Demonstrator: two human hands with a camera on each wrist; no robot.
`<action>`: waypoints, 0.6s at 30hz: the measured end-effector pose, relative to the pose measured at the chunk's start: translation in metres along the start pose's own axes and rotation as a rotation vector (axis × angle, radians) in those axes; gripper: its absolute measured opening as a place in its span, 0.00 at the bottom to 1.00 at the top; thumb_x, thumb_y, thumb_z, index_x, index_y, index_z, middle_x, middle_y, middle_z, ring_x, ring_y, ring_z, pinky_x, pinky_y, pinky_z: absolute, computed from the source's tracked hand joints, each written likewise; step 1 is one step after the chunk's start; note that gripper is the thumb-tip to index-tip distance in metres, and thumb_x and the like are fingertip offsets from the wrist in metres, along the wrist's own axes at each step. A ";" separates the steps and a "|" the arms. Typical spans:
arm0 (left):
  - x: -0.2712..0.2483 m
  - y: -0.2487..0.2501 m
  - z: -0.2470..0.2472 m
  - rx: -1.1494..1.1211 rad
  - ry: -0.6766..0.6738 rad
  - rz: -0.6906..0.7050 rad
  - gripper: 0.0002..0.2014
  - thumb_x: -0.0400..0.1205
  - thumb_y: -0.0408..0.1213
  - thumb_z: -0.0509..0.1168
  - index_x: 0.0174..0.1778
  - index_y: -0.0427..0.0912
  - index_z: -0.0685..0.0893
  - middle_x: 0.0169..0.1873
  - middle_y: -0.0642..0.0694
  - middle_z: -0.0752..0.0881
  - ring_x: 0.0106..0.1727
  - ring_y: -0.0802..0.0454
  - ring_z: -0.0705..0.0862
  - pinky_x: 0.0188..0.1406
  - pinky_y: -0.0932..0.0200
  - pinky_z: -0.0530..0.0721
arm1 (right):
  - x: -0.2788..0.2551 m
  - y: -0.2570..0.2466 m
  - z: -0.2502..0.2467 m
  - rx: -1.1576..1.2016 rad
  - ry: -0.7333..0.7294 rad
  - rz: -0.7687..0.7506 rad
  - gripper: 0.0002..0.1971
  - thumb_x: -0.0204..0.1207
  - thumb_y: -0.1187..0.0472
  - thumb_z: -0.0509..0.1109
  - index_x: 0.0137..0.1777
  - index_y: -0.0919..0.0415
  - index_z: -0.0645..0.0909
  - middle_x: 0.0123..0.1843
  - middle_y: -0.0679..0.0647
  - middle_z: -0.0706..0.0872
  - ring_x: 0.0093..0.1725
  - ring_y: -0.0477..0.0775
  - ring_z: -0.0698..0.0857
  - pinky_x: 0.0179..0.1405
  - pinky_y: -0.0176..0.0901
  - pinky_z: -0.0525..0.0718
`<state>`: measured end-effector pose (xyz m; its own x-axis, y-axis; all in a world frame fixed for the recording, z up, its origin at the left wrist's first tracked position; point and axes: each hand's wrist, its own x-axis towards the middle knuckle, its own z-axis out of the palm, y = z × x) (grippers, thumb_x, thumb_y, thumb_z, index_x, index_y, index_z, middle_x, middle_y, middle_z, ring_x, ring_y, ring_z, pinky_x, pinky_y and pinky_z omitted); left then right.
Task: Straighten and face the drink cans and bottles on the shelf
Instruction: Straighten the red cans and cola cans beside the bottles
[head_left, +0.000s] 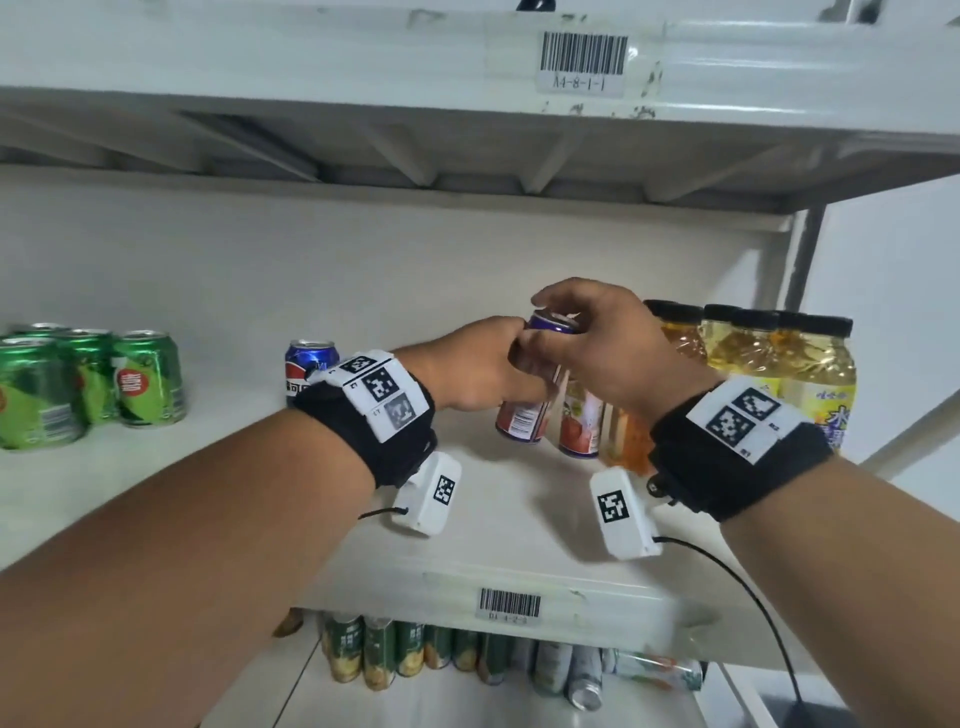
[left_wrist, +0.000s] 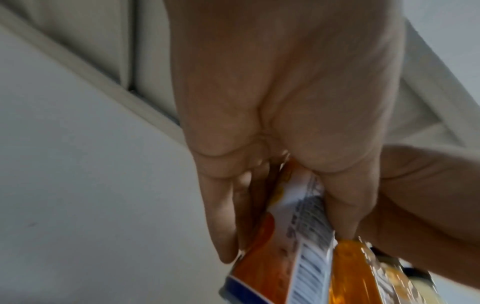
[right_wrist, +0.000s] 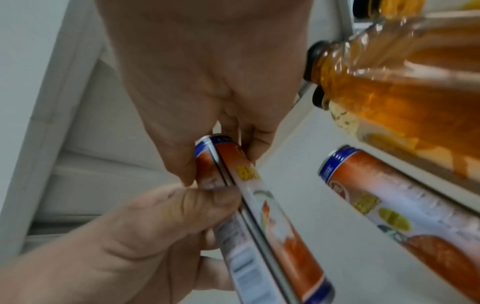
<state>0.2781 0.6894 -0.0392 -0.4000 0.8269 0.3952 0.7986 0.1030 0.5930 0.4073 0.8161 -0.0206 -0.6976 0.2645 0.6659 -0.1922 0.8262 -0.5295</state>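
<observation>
A tall orange-and-white can (head_left: 522, 421) with a blue rim stands mid-shelf. My left hand (head_left: 514, 366) grips its side, thumb in front. My right hand (head_left: 550, 330) curls over its top rim. In the right wrist view the right hand's fingers (right_wrist: 182, 164) pinch the top of the can (right_wrist: 262, 205), and the left hand's thumb (right_wrist: 197, 197) presses its side. The left wrist view shows the left hand's fingers (left_wrist: 226, 226) wrapped round the can (left_wrist: 280, 257). A second can of the same kind (head_left: 579, 423) stands just to its right.
Amber and yellow drink bottles (head_left: 753, 353) with black caps crowd the shelf's right end. A blue cola can (head_left: 310, 364) stands left of my left wrist, and green cans (head_left: 78, 384) stand at the far left. The upper shelf (head_left: 363, 62) hangs overhead. More cans (head_left: 415, 654) fill the shelf below.
</observation>
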 end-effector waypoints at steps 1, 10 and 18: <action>-0.001 -0.003 -0.002 -0.098 0.043 -0.004 0.12 0.80 0.33 0.80 0.55 0.38 0.87 0.52 0.37 0.95 0.57 0.38 0.94 0.64 0.36 0.92 | 0.002 -0.001 0.003 0.064 0.031 0.002 0.22 0.77 0.54 0.83 0.70 0.52 0.86 0.63 0.47 0.89 0.57 0.45 0.90 0.58 0.39 0.90; 0.014 -0.029 -0.006 -0.227 0.388 -0.006 0.24 0.65 0.40 0.82 0.56 0.40 0.87 0.49 0.40 0.94 0.53 0.38 0.95 0.58 0.34 0.94 | 0.029 0.004 0.040 0.454 0.082 0.180 0.21 0.73 0.58 0.87 0.61 0.64 0.86 0.51 0.59 0.93 0.44 0.51 0.94 0.39 0.37 0.92; 0.017 -0.060 0.003 -0.557 0.316 -0.056 0.19 0.74 0.30 0.80 0.61 0.38 0.87 0.54 0.39 0.96 0.57 0.42 0.95 0.65 0.44 0.92 | 0.042 0.037 0.059 0.603 0.122 0.220 0.17 0.75 0.58 0.85 0.58 0.66 0.88 0.51 0.64 0.94 0.51 0.65 0.94 0.59 0.70 0.92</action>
<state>0.2252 0.6995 -0.0702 -0.6159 0.6167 0.4902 0.4532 -0.2317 0.8608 0.3300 0.8286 -0.0432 -0.6884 0.4796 0.5441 -0.4320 0.3315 -0.8388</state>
